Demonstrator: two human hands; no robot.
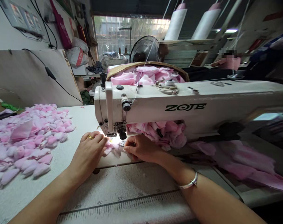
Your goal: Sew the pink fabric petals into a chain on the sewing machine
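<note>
Head view: small pink fabric piece, sheer, crumpled, brightly lit.

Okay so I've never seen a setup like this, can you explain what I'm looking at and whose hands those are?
There's one picture, from a camera on the person's head, looking forward and down. No robot: the bare left hand and right hand are the wearer's own. They are at the needle end of a white sewing machine. The left fingers touch a small pink cloth; the right fingertips are at its other side, their grip unclear. On the table, many pink pieces lie at left, and a ruffled bundle sits under the machine's arm.
</note>
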